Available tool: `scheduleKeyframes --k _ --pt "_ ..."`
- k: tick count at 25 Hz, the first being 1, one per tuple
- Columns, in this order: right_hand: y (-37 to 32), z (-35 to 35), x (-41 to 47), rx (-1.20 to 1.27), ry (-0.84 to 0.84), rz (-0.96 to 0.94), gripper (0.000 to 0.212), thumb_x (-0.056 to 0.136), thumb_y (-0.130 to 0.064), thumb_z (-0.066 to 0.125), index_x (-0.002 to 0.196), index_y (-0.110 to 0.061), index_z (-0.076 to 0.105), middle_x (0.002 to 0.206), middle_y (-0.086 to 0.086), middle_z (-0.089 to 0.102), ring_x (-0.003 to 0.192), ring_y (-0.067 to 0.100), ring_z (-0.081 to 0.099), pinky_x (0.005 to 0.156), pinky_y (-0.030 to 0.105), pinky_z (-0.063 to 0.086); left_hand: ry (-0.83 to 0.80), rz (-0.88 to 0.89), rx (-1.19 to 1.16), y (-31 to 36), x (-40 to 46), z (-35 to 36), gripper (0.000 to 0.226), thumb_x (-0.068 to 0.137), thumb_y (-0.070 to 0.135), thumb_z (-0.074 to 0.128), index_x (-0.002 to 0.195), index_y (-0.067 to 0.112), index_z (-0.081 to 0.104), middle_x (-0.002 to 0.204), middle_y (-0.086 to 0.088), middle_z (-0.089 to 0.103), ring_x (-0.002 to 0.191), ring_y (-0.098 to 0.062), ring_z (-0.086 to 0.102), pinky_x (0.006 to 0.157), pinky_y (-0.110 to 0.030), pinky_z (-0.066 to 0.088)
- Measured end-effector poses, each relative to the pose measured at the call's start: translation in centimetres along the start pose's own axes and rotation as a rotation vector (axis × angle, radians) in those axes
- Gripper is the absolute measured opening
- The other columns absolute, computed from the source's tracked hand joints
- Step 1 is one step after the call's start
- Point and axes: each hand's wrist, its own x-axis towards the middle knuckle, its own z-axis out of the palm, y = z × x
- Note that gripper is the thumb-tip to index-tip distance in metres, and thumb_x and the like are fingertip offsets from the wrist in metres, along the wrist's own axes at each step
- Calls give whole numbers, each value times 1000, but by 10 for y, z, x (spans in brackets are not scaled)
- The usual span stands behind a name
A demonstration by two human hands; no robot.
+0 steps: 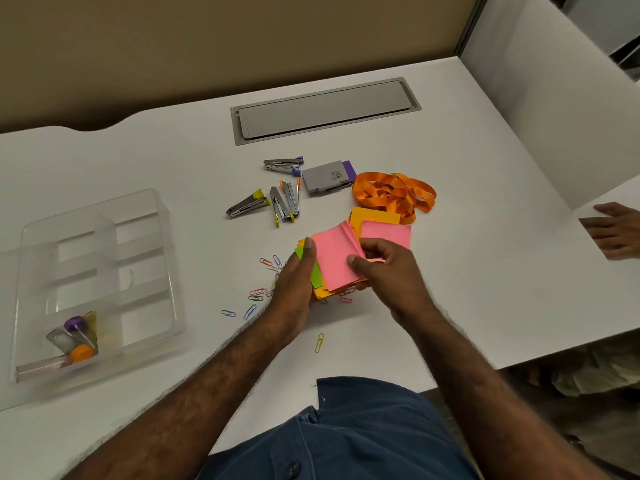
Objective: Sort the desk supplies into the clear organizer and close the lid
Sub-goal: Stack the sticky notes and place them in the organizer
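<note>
Sticky notes, a loose stack with a bright pink sheet on top and orange and green edges fanning out beneath, sit between my hands just above the white desk. My left hand cups the stack from below, thumb curled over its left edge. My right hand pinches the pink top sheets at their right side, thumb pressed on the face. More pink and orange notes lie flat just beyond. Coloured paper clips scatter under my left wrist. The clear organizer stands open, well apart at the left, small items in its near compartment.
</note>
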Motion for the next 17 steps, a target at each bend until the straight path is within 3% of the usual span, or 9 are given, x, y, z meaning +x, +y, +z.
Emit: scheduleKeyframes --k 2,6,9,12,17 --pt "2 8 -2 -97 -32 -35 42 93 -29 76 131 -14 69 112 3 71 98 23 71 81 45 64 -7 32 60 -5 1 1 45 93 58 60 132 36 54 122 -1 72 107 -24 73 92 -47 63" --pt "5 -2 13 -420 78 -210 37 91 -42 76 123 -25 71 107 -8 67 89 5 64 77 26 56 60 16 64 -10 4 -5 40 102 39 61 140 29 49 131 -6 66 116 -26 67 99 -52 59" --pt "13 -28 40 -629 202 -238 49 88 -40 79 133 -25 64 129 0 65 114 19 61 95 39 55 57 1 49 -12 7 -9 41 103 38 60 141 28 48 130 -6 65 116 -26 66 99 -52 59" --pt "21 -52 66 -839 161 -103 74 84 -45 82 146 -21 51 149 9 53 135 34 49 107 49 46 68 -3 50 -15 9 -11 38 102 40 61 138 32 49 126 -4 66 112 -24 67 98 -50 60" --pt "31 -59 77 -845 124 -64 70 79 -43 87 139 -23 56 140 9 58 126 32 54 102 47 49 83 -20 39 -20 14 -14 26 101 41 62 124 39 50 118 3 66 109 -22 67 91 -45 63"
